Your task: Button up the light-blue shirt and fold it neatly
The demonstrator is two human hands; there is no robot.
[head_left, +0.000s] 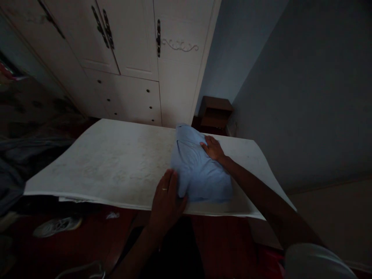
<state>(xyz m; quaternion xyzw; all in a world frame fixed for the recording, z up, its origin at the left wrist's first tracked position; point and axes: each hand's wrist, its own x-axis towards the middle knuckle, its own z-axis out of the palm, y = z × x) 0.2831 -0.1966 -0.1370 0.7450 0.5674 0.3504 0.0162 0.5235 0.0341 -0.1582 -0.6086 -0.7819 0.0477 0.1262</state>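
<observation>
A light blue piece of clothing [194, 162], loosely folded and wrinkled, lies on a white board-like table [116, 155]. My right hand [213, 148] rests on the cloth's far right part, palm down with the fingers spread. At the near left edge of the cloth is my left hand [167, 197], a ring on one finger. Its fingers are stretched out and the thumb is apart, beside the cloth's corner. Whether the left hand presses on the fabric is hard to tell. The cloth's near edge is slightly blurred.
A white wardrobe [130, 46] with dark handles stands behind the table. A brown bedside cabinet [216, 110] is in the far corner by the grey wall [314, 97]. Dark clothes [17, 162] lie at left. A shoe [58, 226] is on the red floor [95, 248].
</observation>
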